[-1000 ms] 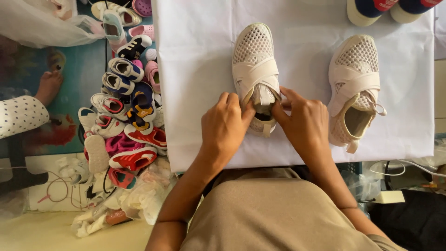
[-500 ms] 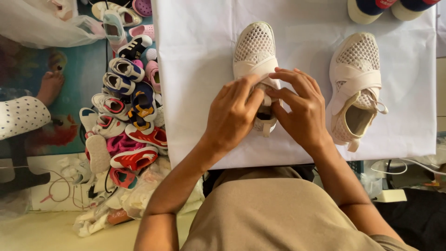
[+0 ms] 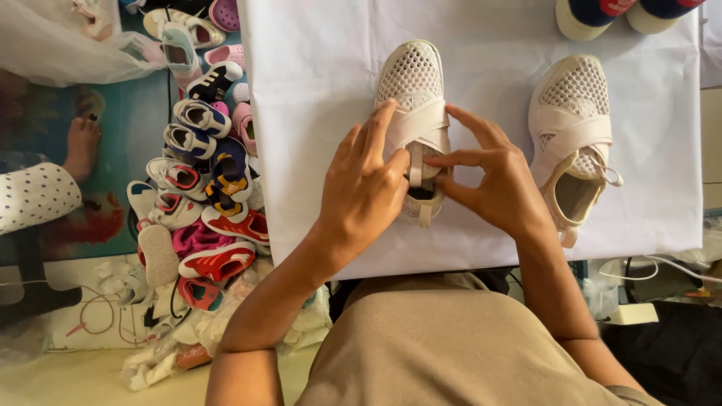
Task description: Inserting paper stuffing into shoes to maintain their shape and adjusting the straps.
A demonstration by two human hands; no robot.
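- View from above: a white cloth [image 3: 481,233] is spread over a table, w/ a person's two bare hands at work on it.
- A cream mesh shoe [image 3: 412,83] is laid at the cloth's centre, toe pointing away from the person.
- The left hand [image 3: 361,188] is curled over the shoe's left side; its fingers are closed on the crossed straps, thumb near the tongue.
- The right hand [image 3: 492,184] is set on the shoe's right side; thumb & forefinger are pinched at the heel opening, other fingers spread loose.
- A matching second shoe [image 3: 571,120] is seen to the right, well apart, untouched.
- Two dark shoes [image 3: 624,15] are cut off at the top edge.
- A pile of small colourful shoes [image 3: 199,195] is heaped on the floor, left of the table.
- A bare foot [image 3: 79,143] of another person is seen at far left.
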